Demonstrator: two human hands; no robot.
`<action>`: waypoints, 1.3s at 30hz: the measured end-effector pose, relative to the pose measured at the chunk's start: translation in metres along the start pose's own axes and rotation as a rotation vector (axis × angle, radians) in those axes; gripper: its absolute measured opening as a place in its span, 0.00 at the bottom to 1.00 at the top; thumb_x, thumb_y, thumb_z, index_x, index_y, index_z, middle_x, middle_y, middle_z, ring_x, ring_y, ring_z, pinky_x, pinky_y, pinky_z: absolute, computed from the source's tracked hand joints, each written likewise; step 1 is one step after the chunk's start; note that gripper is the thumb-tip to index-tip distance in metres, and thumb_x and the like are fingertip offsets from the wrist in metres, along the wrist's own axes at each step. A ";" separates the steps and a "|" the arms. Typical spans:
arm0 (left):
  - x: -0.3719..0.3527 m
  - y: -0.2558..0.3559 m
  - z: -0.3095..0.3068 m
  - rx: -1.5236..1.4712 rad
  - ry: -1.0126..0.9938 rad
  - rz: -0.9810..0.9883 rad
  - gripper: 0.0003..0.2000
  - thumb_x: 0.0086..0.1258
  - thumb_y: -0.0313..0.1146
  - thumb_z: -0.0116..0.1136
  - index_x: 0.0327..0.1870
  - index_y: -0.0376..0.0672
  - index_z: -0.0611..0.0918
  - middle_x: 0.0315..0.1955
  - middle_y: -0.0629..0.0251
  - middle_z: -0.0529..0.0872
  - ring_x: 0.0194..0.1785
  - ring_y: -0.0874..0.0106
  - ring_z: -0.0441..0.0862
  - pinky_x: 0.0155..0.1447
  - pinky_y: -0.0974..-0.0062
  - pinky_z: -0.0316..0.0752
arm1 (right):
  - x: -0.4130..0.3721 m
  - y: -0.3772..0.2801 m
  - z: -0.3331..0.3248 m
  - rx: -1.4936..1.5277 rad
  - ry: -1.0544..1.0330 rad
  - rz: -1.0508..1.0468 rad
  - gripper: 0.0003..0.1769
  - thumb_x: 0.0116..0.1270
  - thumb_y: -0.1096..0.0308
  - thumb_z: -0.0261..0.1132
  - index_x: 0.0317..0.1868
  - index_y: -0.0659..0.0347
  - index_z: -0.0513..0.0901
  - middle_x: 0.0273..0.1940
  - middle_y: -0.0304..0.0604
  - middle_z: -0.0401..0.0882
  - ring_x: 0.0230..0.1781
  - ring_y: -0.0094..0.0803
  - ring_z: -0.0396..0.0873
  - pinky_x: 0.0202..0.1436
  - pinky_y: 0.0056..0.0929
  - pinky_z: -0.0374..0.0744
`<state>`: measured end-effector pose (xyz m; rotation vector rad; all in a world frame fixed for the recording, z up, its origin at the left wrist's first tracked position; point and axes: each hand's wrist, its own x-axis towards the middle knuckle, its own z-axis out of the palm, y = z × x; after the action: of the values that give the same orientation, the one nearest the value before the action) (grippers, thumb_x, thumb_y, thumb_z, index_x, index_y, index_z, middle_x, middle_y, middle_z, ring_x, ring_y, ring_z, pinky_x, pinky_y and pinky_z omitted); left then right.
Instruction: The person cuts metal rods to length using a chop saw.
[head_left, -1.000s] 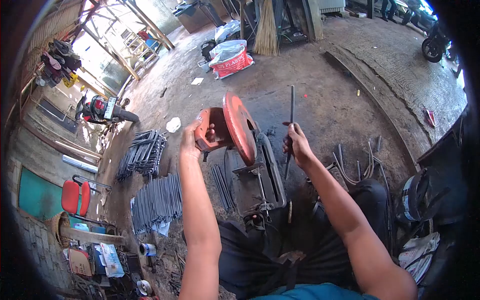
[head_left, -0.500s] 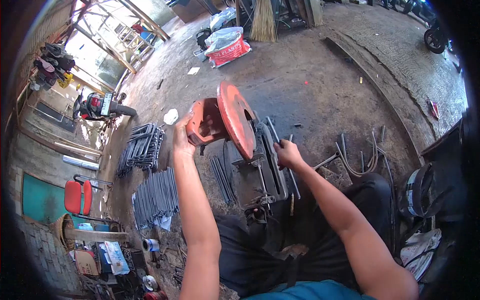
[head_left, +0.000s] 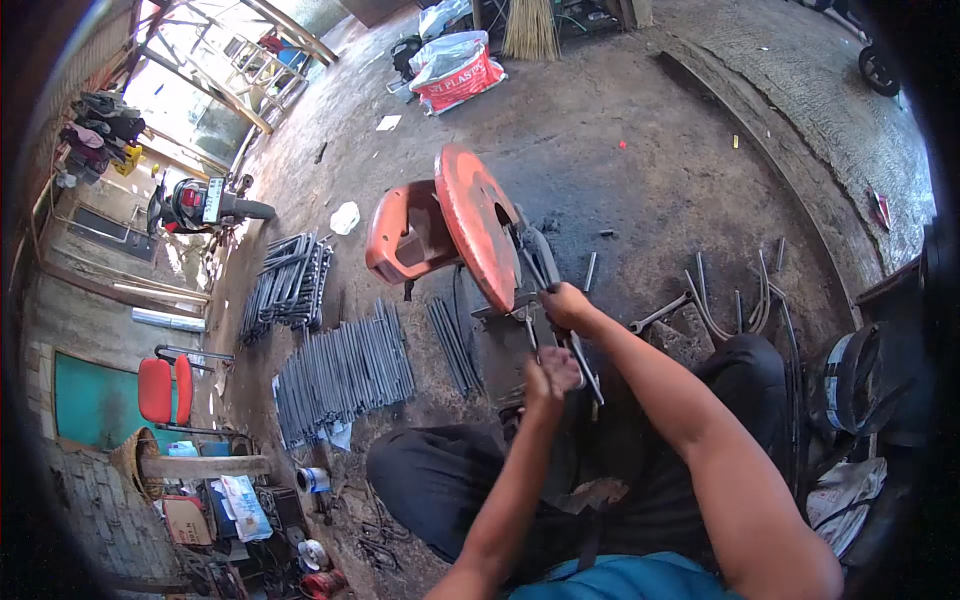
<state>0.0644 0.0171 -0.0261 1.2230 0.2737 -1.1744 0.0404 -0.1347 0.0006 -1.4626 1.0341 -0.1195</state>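
Dark concrete floor [head_left: 640,150] spreads across the whole workshop, and the person sits on it behind an orange chop saw [head_left: 475,235] whose blade guard is tilted up. Left of the saw lies a wide stack of cut grey rods [head_left: 345,370], with a pile of bent steel frames [head_left: 290,285] just beyond it and a parked motorbike [head_left: 200,208] further left. A red-and-white bag [head_left: 455,65] sits at the far side, and a few curved bars [head_left: 735,300] lie to the right. A thin steel rod [head_left: 592,380] lies lengthwise on the saw's base. The right hand [head_left: 568,305] is clamped on this rod, just beside the blade. The left hand [head_left: 553,372], nearer, has its fingers curled together against the base; what it grips is hidden.
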 end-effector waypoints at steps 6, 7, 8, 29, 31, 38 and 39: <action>0.058 -0.079 0.030 -0.685 -1.135 -0.194 0.22 0.67 0.61 0.40 0.39 0.49 0.73 0.26 0.68 0.75 0.26 0.73 0.75 0.31 0.70 0.72 | 0.007 0.007 -0.005 0.048 -0.093 -0.055 0.18 0.62 0.60 0.59 0.44 0.66 0.77 0.26 0.52 0.79 0.25 0.38 0.80 0.24 0.39 0.77; 0.067 -0.081 0.038 -0.708 -1.186 -0.216 0.22 0.69 0.59 0.38 0.41 0.49 0.75 0.31 0.67 0.77 0.32 0.70 0.77 0.40 0.65 0.71 | 0.015 0.009 -0.007 0.209 -0.220 0.015 0.17 0.63 0.59 0.58 0.45 0.64 0.76 0.21 0.46 0.74 0.19 0.33 0.75 0.17 0.35 0.72; 0.073 -0.084 0.045 -0.731 -1.235 -0.240 0.22 0.70 0.58 0.37 0.44 0.50 0.77 0.36 0.65 0.78 0.38 0.67 0.78 0.48 0.61 0.70 | 0.023 0.010 -0.007 0.238 -0.241 0.051 0.18 0.64 0.58 0.57 0.46 0.64 0.76 0.21 0.45 0.74 0.18 0.32 0.73 0.17 0.35 0.72; 0.038 -0.098 0.085 -0.624 -0.209 -0.096 0.22 0.71 0.58 0.42 0.47 0.49 0.75 0.36 0.68 0.77 0.43 0.69 0.76 0.50 0.66 0.71 | 0.012 0.007 -0.018 -0.008 -0.344 -0.191 0.27 0.75 0.60 0.36 0.71 0.21 0.50 0.39 0.52 0.75 0.15 0.24 0.65 0.16 0.27 0.70; 0.021 -0.086 0.095 -0.528 -0.200 -0.058 0.22 0.70 0.58 0.43 0.48 0.49 0.74 0.35 0.68 0.76 0.43 0.71 0.76 0.49 0.68 0.72 | 0.004 -0.006 -0.025 -0.098 -0.341 -0.200 0.30 0.73 0.65 0.37 0.72 0.24 0.47 0.41 0.56 0.74 0.17 0.28 0.69 0.20 0.32 0.74; -0.006 -0.063 0.103 -0.294 -0.218 0.046 0.21 0.72 0.59 0.38 0.27 0.52 0.69 0.16 0.78 0.65 0.18 0.82 0.62 0.22 0.81 0.55 | 0.019 0.019 -0.011 0.063 -0.266 -0.208 0.23 0.74 0.48 0.42 0.33 0.52 0.76 0.13 0.30 0.58 0.09 0.21 0.53 0.10 0.28 0.54; -0.012 -0.058 0.109 -0.283 -0.088 0.028 0.24 0.71 0.61 0.37 0.20 0.54 0.65 0.12 0.81 0.61 0.13 0.83 0.56 0.17 0.82 0.48 | 0.024 0.023 -0.012 0.065 -0.267 -0.208 0.23 0.74 0.48 0.42 0.33 0.52 0.76 0.13 0.30 0.58 0.09 0.21 0.53 0.10 0.28 0.54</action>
<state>-0.0311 -0.0603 -0.0085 0.9225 0.3431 -1.1200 0.0356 -0.1549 -0.0285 -1.4788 0.6555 -0.1019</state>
